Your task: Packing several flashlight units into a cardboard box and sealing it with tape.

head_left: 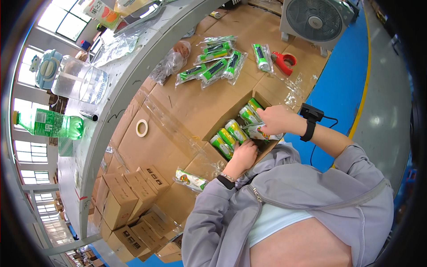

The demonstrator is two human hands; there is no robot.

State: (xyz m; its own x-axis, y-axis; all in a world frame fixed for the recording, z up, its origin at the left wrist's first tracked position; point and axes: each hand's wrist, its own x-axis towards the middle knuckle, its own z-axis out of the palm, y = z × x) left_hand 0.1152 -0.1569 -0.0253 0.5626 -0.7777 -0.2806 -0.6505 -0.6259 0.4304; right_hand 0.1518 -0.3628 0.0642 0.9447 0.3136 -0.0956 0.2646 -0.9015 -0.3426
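Observation:
An open cardboard box (215, 130) stands close to my body. Inside lie several green, yellow and white tubes (235, 130) in clear plastic bags. My right hand (278, 120) reaches in over the box's right side, its fingers curled on a white bagged tube (256, 132) with a printed picture. At the near edge, my left hand (243, 156) dips in beside the tubes. Its fingers are bent, their tips partly hidden, and what they grip cannot be made out. Another white bagged tube (190, 180) rests on the cardboard sheet left of my left hand.
Several bagged green tubes (215, 69) lie in a pile farther off, near a red tape dispenser (283, 63). A tape roll (142, 128) lies on the cardboard sheet (171, 118). Cartons (116, 200) stand at lower left. A fan (314, 22) stands far right; a table (120, 75) curves along the left.

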